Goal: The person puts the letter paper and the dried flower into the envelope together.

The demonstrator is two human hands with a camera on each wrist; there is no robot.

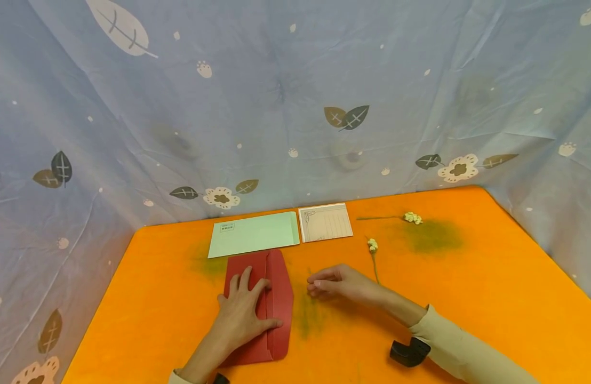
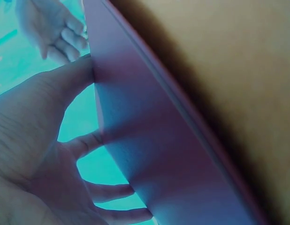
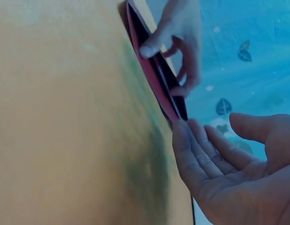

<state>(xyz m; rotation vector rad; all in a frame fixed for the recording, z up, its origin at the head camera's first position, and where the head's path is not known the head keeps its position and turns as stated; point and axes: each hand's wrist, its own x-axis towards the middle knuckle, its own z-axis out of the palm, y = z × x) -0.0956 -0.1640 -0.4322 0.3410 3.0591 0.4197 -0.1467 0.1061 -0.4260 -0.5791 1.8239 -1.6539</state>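
A red envelope lies on the orange table with its flap folded out to the right. My left hand rests on it, fingers spread over the body and thumb touching near the flap. In the left wrist view, the fingertips of the left hand press on the envelope. Just right of the flap hovers my right hand, fingers loosely bent. The right wrist view shows the right hand's thumb apart from its fingers, nothing visible held. The envelope's mouth gapes slightly there.
Behind the red envelope lie a pale green envelope and a lined card. Two small yellow-white flower sprigs, a nearer one and a farther one, lie at the right. A patterned blue-grey curtain encloses the table.
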